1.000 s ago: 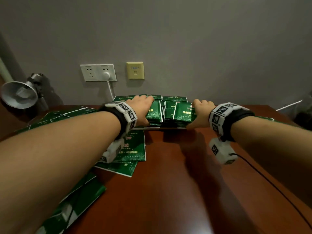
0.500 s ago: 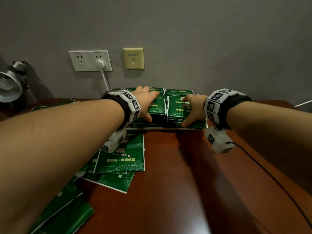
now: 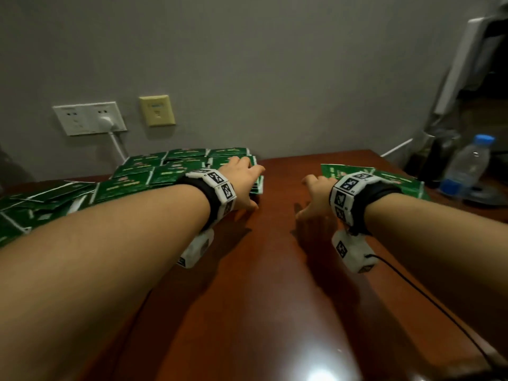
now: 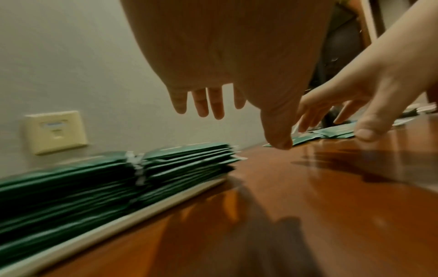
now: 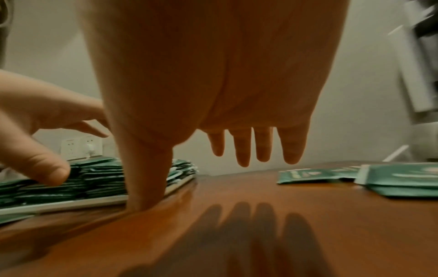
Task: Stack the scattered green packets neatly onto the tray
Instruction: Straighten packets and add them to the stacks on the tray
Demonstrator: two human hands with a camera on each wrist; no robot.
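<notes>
- The left hand (image 3: pixel 242 182) hangs palm-down over the desk (image 3: pixel 275 298), fingers straight and spread, holding nothing; it is just beside the right end of the stack.
- Seen from the left wrist, its fingers (image 4: pixel 201 105) are above the desk and clear of the packets.
- The right hand (image 3: pixel 316 196) is also released, fingers stretched forward and slightly apart, empty, hovering low over bare wood between the stack and the loose packets.
- From the right wrist, its thumb (image 5: pixel 149 180) points down near the tray's front edge; whether it touches the desk I cannot tell.
- The stack (image 3: pixel 187 166) of green packets lies in several rows on the tray (image 4: pixel 142 211), a pale flat board against the wall at the far left of the desk.
- More packets (image 3: pixel 41 204) are scattered overlapping to the left of the tray.
- Loose packets (image 3: pixel 390 177) lie flat on the right, just past the right hand's fingers.
- A bottle (image 3: pixel 467 163) with a blue cap stands at the far right, well apart from the tray.
- Wall sockets (image 3: pixel 88 118) with a white plug are above the stack.
</notes>
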